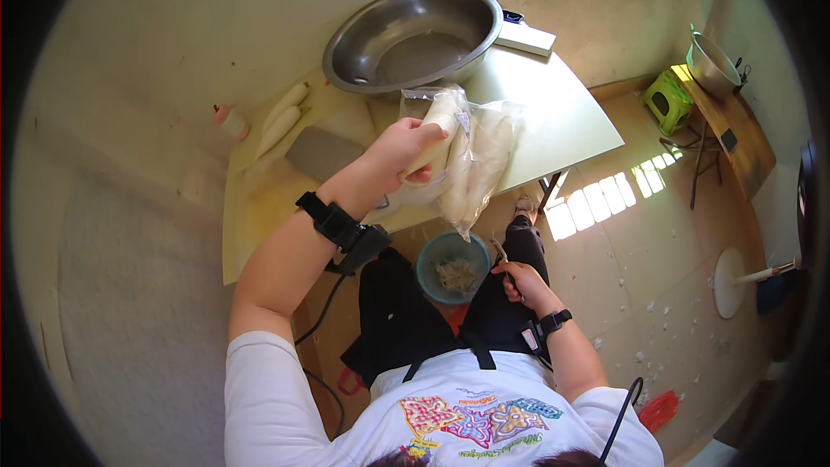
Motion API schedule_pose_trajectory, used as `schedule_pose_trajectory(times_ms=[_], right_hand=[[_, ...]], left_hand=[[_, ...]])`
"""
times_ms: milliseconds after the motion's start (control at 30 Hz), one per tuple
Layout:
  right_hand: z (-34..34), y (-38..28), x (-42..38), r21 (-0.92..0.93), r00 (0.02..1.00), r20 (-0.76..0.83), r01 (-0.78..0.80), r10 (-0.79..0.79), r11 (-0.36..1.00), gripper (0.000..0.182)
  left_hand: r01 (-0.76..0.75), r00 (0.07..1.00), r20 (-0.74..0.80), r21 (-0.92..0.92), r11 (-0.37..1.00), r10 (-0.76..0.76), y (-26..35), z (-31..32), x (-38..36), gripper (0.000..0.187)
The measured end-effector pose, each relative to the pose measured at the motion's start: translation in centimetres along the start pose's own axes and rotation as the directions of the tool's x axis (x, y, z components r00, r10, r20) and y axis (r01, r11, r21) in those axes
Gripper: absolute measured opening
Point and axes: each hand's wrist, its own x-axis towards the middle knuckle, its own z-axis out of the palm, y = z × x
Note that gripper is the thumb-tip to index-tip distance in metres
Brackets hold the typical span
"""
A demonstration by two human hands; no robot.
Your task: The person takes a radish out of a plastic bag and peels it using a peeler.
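Observation:
My left hand (411, 150) is closed around a long white radish (443, 121) above the near side of the table. Beside it lies a clear plastic bag (484, 151) with white radishes inside, and part of the bag overlaps the held radish. Lower down, over my right thigh, my right hand (522, 284) grips a small peeler (500, 252), its head pointing up. Between my legs, a teal bucket (453, 242) contains pale peelings (456, 275).
A large steel basin (415, 39) sits on the table (571, 121). At the table's left are a grey cleaver-like blade (324, 153), more white radishes (281, 125) and a pink-capped bottle (231, 122). A green stool (668, 102) and wooden bench (735, 134) stand right.

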Motion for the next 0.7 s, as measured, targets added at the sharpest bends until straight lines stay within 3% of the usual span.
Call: schedule_pose_trajectory(times_ms=[300, 367, 500, 567, 700], right_hand=[[0.7, 0.7, -0.1, -0.085, 0.999, -0.031, 0.011, -0.014, 0.996, 0.028], [0.9, 0.7, -0.2, -0.097, 0.999, -0.038, 0.006, -0.009, 0.995, 0.029], [0.7, 1.2, 0.1, -0.125, 0.999, -0.033, 0.023, -0.027, 0.992, 0.028], [0.9, 1.3, 0.0, -0.151, 0.999, -0.040, 0.009, -0.015, 0.988, 0.029], [1.5, 1.5, 0.2, -0.186, 0.998, -0.062, -0.006, -0.006, 0.983, 0.031]], left_hand=[[-0.079, 0.997, 0.017, -0.083, 0.993, 0.080, -2.7, -4.1, -7.5, 0.057], [-0.156, 0.979, 0.096, -0.203, 0.967, 0.178, -4.2, -5.0, -9.0, 0.060], [-0.223, 0.961, 0.090, -0.303, 0.926, 0.261, -7.6, -5.8, -12.0, 0.055], [-0.277, 0.904, 0.178, -0.453, 0.847, 0.390, -10.5, -6.3, -12.1, 0.059], [-0.182, 0.892, 0.239, -0.587, 0.789, 0.383, -15.1, -6.5, -14.0, 0.068]])
